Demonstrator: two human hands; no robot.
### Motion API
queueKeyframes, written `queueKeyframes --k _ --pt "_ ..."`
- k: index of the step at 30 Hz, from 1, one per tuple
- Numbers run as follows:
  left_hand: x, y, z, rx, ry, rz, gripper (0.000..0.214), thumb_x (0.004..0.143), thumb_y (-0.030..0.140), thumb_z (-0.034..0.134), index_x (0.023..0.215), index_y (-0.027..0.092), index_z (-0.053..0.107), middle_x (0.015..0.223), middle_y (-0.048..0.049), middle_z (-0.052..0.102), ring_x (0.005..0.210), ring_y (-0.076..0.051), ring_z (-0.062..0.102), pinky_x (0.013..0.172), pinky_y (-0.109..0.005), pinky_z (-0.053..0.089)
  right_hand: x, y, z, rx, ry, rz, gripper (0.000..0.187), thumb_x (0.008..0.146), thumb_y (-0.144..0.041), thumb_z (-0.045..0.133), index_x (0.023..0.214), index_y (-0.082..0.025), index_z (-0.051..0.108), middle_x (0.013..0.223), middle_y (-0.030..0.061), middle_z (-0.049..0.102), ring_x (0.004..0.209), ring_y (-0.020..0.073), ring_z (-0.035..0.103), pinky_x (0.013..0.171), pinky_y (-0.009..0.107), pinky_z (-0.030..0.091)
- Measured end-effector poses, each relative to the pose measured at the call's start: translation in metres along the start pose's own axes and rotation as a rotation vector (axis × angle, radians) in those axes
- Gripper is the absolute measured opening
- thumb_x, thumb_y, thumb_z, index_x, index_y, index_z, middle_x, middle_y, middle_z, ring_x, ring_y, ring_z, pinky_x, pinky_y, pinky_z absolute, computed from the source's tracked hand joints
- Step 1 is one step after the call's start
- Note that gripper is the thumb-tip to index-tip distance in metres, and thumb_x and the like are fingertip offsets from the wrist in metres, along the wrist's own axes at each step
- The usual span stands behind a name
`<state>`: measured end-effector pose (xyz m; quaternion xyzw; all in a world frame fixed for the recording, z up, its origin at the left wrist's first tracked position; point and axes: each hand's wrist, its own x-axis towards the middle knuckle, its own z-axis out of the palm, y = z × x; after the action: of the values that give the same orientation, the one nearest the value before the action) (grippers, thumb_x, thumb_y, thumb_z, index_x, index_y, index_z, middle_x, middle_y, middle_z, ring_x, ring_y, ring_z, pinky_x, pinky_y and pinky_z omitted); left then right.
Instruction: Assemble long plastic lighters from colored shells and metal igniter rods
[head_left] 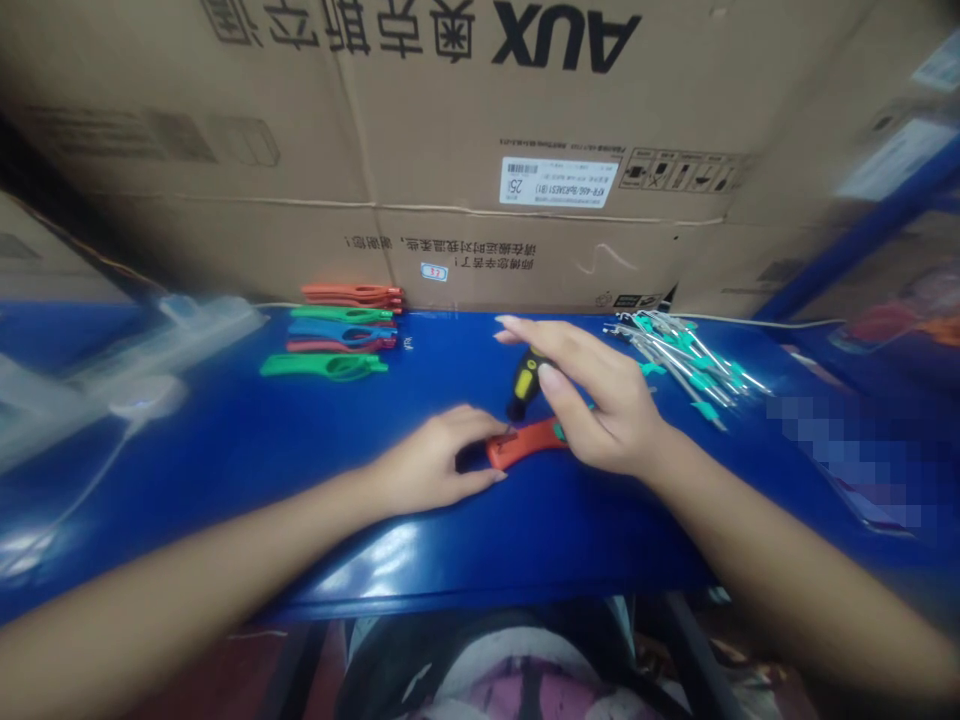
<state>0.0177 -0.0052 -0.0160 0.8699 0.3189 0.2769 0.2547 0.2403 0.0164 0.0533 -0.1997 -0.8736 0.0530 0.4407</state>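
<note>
An orange plastic handle piece (521, 444) lies on the blue table (300, 450) in the middle. My left hand (435, 465) pinches its left end, fingers curled round it. My right hand (592, 400) hovers over the handle's right end with fingers stretched out, and a black and yellow screwdriver (525, 382) stands tilted under its fingers, tip down at the orange piece. Whether the right hand grips the screwdriver is hidden by the palm.
A pile of orange, green, blue and red handle pieces (341, 335) lies at the back left. Several metal blades with teal parts (686, 365) lie at the back right. Big cardboard boxes (480, 150) stand behind. A white power strip (180, 335) sits far left.
</note>
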Motion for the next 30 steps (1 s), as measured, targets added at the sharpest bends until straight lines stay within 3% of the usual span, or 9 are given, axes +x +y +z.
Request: queueKeyframes --k 3,5,7,10,12,18,23,27,30 --pt "-0.0006 -0.0013 -0.0013 0.004 -0.014 0.014 0.037 0.087 0.027 0.073 0.123 0.020 0.064 0.116 -0.0094 0.070 0.108 -0.025 0.065 0.097 -0.042 0.053 -0.0003 -0.0008 0.0011 0.075 -0.011 0.073 0.035 0.104 -0.027 0.045 0.135 -0.022 0.060 0.108 0.0067 0.073 0.076 0.0146 0.067 0.075 0.030 0.059" --pt "-0.0009 -0.0016 -0.0022 0.005 -0.034 0.022 0.036 0.089 0.027 0.070 0.123 0.020 0.063 0.117 -0.0093 0.069 0.109 -0.025 0.064 0.098 -0.041 0.052 -0.0011 -0.0008 0.0013 -0.042 0.054 0.035 0.028 0.098 -0.035 0.060 0.122 -0.022 0.068 0.092 0.0043 0.073 0.067 0.0138 0.063 0.069 0.028 0.057" --pt "-0.0009 -0.0013 -0.0029 0.010 -0.048 0.027 0.035 0.091 0.028 0.069 0.125 0.020 0.062 0.119 -0.0092 0.069 0.111 -0.025 0.063 0.100 -0.041 0.051 -0.0018 -0.0012 0.0012 -0.150 0.091 -0.019 0.029 0.094 -0.038 0.066 0.118 -0.021 0.070 0.093 0.0063 0.072 0.074 0.0163 0.065 0.070 0.028 0.057" --pt "-0.0007 -0.0001 -0.0034 0.021 -0.051 0.029 0.036 0.092 0.029 0.068 0.126 0.019 0.062 0.118 -0.0093 0.069 0.111 -0.025 0.062 0.101 -0.041 0.050 -0.0016 -0.0034 0.0015 -0.038 0.003 0.023 0.038 0.104 -0.030 0.045 0.138 -0.021 0.057 0.119 0.0107 0.069 0.097 0.0196 0.067 0.080 0.031 0.058" --pt "-0.0008 0.0003 -0.0034 0.024 -0.059 0.027 0.036 0.092 0.027 0.067 0.127 0.020 0.062 0.120 -0.0097 0.068 0.114 -0.025 0.062 0.102 -0.042 0.050 -0.0014 -0.0047 0.0021 0.084 -0.081 0.082 0.043 0.105 -0.024 0.036 0.146 -0.024 0.048 0.122 0.0086 0.068 0.095 0.0173 0.068 0.082 0.031 0.058" --pt "-0.0016 -0.0010 -0.0028 0.012 -0.065 0.029 0.034 0.093 0.028 0.066 0.127 0.022 0.062 0.119 -0.0086 0.068 0.108 -0.024 0.063 0.100 -0.043 0.051 -0.0049 -0.0041 0.0028 -0.249 0.055 -0.100 0.031 0.097 -0.038 0.061 0.123 -0.021 0.066 0.083 0.0024 0.071 0.066 0.0141 0.064 0.066 0.026 0.053" --pt "-0.0012 -0.0005 -0.0039 0.012 -0.075 0.035 0.031 0.095 0.029 0.064 0.125 0.021 0.063 0.121 -0.0096 0.067 0.113 -0.025 0.061 0.102 -0.043 0.050 -0.0038 -0.0088 0.0050 0.003 -0.057 0.012 0.044 0.104 -0.022 0.033 0.145 -0.020 0.048 0.120 0.0090 0.070 0.098 0.0178 0.069 0.083 0.032 0.058" --pt "-0.0024 -0.0016 -0.0040 0.032 -0.088 0.028 0.035 0.095 0.029 0.065 0.129 0.021 0.062 0.123 -0.0102 0.066 0.114 -0.026 0.060 0.102 -0.044 0.049 -0.0052 -0.0061 0.0056 -0.105 0.081 -0.008 0.034 0.097 -0.032 0.062 0.130 -0.023 0.062 0.097 0.0025 0.075 0.072 0.0141 0.068 0.071 0.027 0.057" --pt "-0.0028 -0.0023 -0.0040 0.040 -0.086 0.040 0.036 0.095 0.028 0.064 0.131 0.022 0.061 0.122 -0.0099 0.066 0.112 -0.026 0.060 0.101 -0.044 0.049 -0.0055 -0.0055 0.0041 -0.193 0.133 -0.115 0.040 0.094 -0.032 0.067 0.133 -0.020 0.062 0.097 0.0044 0.077 0.080 0.0168 0.071 0.074 0.027 0.057"
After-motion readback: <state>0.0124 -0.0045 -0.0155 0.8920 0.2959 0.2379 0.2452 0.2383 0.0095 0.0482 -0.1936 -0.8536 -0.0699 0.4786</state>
